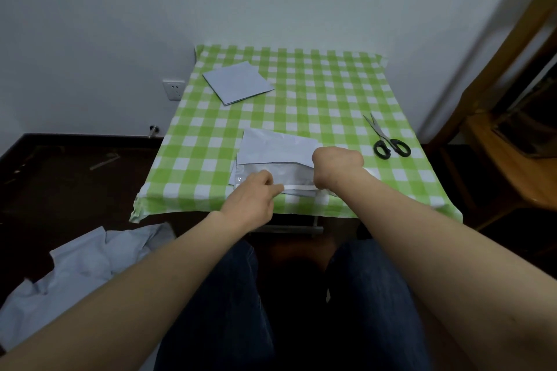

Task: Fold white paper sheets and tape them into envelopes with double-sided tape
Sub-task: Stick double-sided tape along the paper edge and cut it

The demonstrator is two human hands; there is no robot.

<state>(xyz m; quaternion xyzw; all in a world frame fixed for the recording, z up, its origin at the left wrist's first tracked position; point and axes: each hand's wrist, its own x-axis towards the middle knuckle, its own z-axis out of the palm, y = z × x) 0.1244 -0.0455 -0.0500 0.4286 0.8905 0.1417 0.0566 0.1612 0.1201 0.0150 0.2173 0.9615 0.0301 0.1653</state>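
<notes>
So the person is sitting at a little table with a green-and-white checked tablecloth [316,90], jeans showing underneath. The folded white paper sheet [277,149] lies at the middle of the near edge of the tabletop, one flap turned over so the top layer sits a bit skewed on the lower one.

Both hands are right at the sheet's near edge. The left hand [253,199] comes in from the near-left, with fingers curled and the thumb and forefinger pinching the left end of a thin white strip of double-sided tape [300,187]. The strip runs straight along the sheet's near edge to the right hand [336,164]. That hand is balled up like a fist over the sheet's right end, knuckles pointing away, and the strip disappears under its wrist. I honestly can't tell what it's gripping, if anything, because the fingers are tucked out of sight.

Other stuff on the table:
- A small stack of folded white paper [238,81] sits near the far-left corner, turned at an angle.
- Black-handled scissors [387,141] lie by the right edge, blades pointing toward the far side, just beside the right hand but not touching it.

Down on the dark floor to the left there's a heap of crumpled white paper [81,277]. There's a wall socket [173,89] past the table's left edge.
</notes>
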